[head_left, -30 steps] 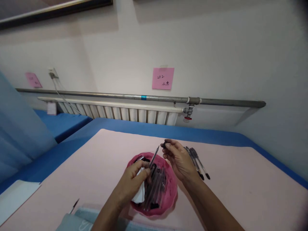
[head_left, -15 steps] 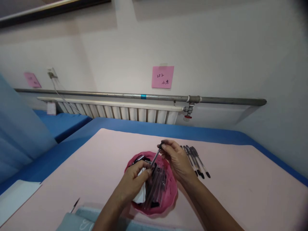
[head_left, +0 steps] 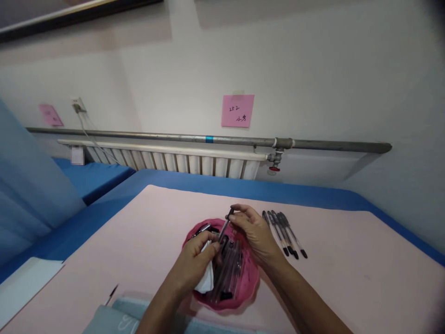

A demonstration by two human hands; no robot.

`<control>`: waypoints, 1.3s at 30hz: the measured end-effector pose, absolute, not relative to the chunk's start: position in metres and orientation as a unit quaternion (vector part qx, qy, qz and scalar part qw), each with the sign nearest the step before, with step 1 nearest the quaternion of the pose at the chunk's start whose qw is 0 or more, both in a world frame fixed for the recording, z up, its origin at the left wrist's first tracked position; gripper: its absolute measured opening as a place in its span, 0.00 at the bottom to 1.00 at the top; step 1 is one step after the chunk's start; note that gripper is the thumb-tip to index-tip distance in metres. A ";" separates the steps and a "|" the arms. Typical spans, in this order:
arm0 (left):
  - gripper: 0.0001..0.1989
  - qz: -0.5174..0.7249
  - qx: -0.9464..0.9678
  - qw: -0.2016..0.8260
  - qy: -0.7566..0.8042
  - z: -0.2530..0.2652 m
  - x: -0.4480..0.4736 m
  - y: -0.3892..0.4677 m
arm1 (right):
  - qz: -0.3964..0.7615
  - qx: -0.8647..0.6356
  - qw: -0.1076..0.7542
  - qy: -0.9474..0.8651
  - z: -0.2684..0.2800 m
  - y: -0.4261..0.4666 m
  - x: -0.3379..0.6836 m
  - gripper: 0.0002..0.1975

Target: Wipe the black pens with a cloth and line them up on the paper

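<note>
A pen (head_left: 224, 228) with a clear barrel and a black upper end is held slanted over a pink scalloped bowl (head_left: 251, 292). My left hand (head_left: 197, 258) is closed round the pen's lower part, with a folded white tissue (head_left: 206, 281) under its fingers. At the black top end, the fingers of my right hand (head_left: 256, 235) pinch the pen. Inside the bowl lie several clear pen tubes (head_left: 231, 269) and black pen parts, partly hidden by my left hand. To the right of my right hand, several black-capped pens (head_left: 288, 234) lie side by side.
Pink sheeting (head_left: 333, 269) covers the blue bed-like surface (head_left: 243, 184). A light blue cloth (head_left: 111, 320) lies at the front, with a thin pen-like piece (head_left: 111, 294) beside it. White paper (head_left: 29, 287) is at the left. A radiator (head_left: 194, 163) and pipe (head_left: 167, 136) run behind.
My right fingers have shifted slightly at the pen's black end, showing more of it. My left hand keeps its hold. The whole view has moved a little.
</note>
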State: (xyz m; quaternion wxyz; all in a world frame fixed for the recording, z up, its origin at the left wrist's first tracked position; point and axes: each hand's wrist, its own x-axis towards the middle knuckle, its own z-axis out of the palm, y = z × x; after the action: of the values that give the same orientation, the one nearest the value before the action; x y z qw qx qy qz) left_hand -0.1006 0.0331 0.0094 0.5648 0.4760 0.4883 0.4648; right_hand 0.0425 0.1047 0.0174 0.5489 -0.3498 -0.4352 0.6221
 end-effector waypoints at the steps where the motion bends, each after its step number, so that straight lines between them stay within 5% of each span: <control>1: 0.08 0.472 0.471 0.565 0.486 0.009 -0.100 0.033 | 0.624 -0.351 0.546 -0.435 0.018 0.104 0.042 0.16; 26: 0.07 0.531 0.464 0.493 0.511 0.004 -0.090 0.036 | 0.646 -0.388 0.493 -0.434 0.011 0.094 0.029 0.17; 32: 0.09 0.609 0.335 0.512 0.505 0.010 -0.111 0.042 | 0.554 -0.442 0.549 -0.442 0.014 0.111 0.050 0.13; 39: 0.11 0.636 0.291 0.489 0.521 0.020 -0.124 0.043 | 0.417 -0.465 0.427 -0.655 0.014 0.110 0.058 0.05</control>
State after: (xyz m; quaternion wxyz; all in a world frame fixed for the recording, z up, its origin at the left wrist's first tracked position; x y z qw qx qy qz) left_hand -0.1237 0.0428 0.0197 0.4895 0.2908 0.5209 0.6360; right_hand 0.0580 0.1096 0.0141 0.4266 -0.4645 -0.6546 0.4168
